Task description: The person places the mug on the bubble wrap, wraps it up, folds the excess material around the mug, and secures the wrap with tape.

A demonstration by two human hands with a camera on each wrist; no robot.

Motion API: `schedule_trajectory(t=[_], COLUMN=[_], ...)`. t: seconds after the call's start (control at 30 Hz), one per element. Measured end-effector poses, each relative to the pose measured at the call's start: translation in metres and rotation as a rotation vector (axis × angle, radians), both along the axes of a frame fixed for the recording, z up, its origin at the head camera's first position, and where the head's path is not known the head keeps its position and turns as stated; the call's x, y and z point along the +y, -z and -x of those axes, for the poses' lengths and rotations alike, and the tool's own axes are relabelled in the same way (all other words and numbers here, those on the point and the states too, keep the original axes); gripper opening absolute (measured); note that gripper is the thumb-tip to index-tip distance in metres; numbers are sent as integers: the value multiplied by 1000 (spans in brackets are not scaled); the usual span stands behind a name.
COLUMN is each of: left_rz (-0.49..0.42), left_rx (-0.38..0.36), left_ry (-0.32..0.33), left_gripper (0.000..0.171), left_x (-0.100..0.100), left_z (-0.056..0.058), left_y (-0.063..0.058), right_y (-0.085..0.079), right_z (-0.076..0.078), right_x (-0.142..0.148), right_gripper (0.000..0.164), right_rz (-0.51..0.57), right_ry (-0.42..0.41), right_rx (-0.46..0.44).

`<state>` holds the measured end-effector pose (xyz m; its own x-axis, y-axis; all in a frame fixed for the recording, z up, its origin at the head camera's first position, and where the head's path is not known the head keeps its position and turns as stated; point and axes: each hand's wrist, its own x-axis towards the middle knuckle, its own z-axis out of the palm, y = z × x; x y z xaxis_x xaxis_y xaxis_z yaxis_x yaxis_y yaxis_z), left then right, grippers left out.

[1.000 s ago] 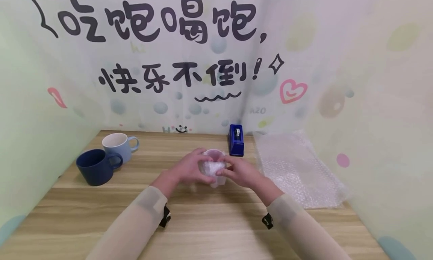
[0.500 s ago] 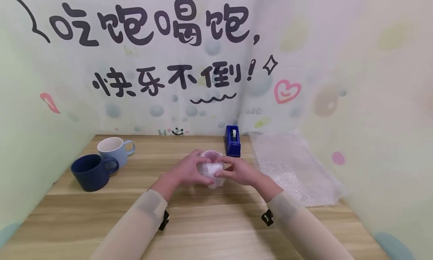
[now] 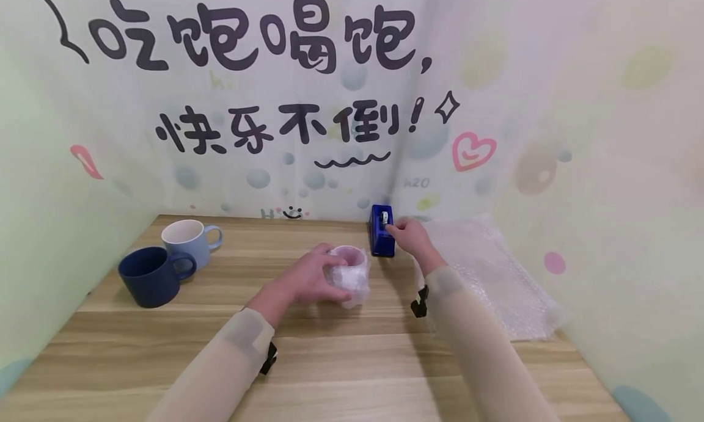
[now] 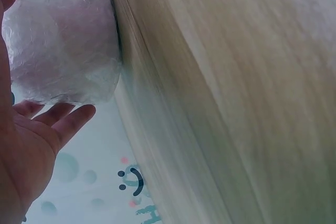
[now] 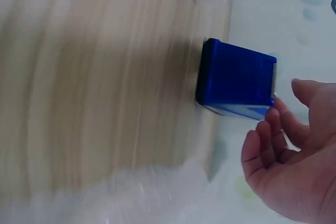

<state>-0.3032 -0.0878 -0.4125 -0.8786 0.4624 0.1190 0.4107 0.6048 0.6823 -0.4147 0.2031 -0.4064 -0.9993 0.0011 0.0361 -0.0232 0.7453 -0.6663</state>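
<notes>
My left hand (image 3: 308,278) grips a pinkish mug wrapped in bubble wrap (image 3: 354,283), which stands upright on the table with its rim up. In the left wrist view, the wrapped mug (image 4: 63,40) sits between the thumb and the fingers (image 4: 73,121). My right hand (image 3: 414,237) reaches to a blue tape dispenser (image 3: 382,245) at the back of the table. The right wrist view has the fingertips (image 5: 273,114) right at the toothed cutter end of the dispenser (image 5: 239,74), with the thumb (image 5: 307,90) spread apart from them.
A dark blue mug (image 3: 151,278) and a light blue mug (image 3: 192,248) stand at the left of the wooden table (image 3: 341,373). Flat sheets of bubble wrap (image 3: 489,281) lie along the right side. A printed wall sheet (image 3: 247,184) rises behind the table.
My right hand has left the wrapped mug and moved right and back to the tape dispenser. My left hand still holds the mug in nearly the same place.
</notes>
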Motion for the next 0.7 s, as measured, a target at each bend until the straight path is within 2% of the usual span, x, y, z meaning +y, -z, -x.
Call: schedule_trajectory(t=[0.1, 0.17, 0.27, 0.37, 0.53, 0.63, 0.7], left_rz=[7, 14, 16, 11, -3, -10, -12], left_rx=[-1, 4, 9, 4, -10, -4, 4], left_ry=[-2, 0, 4, -2, -9, -6, -10], left_gripper=[79, 78, 78, 79, 79, 79, 79], left_x=[-1, -1, -1, -1, -1, -1, -1], left_z=[0, 0, 0, -1, -2, -3, -2], left_y=[-1, -2, -2, -1, 1, 2, 3], right_y=[10, 14, 13, 10, 0, -11, -21], right_z=[13, 17, 20, 21, 23, 24, 23], right_x=[-5, -9, -15, -20, -22, -19, -15], right_gripper=[45, 42, 36, 38, 44, 50, 54], right_rz=[79, 150, 204, 245, 308, 387, 401], right_ry=[61, 116, 160, 181, 200, 149, 108], right_rx=[-102, -144, -159, -178, -239, -330, -382])
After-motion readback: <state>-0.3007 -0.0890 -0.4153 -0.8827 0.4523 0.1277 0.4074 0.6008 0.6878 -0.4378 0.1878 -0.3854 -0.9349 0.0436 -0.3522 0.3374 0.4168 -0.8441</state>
